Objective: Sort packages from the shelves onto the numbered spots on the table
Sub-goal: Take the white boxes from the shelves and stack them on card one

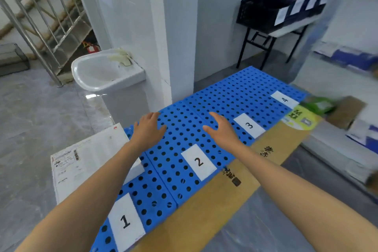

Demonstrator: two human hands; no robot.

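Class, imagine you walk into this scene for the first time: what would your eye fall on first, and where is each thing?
The bright blue perforated table fills the middle, with white number labels 1 to 4 along its near edge. The left hand and right hand stretch out open over it, holding nothing. A white package lies at the table's left side.
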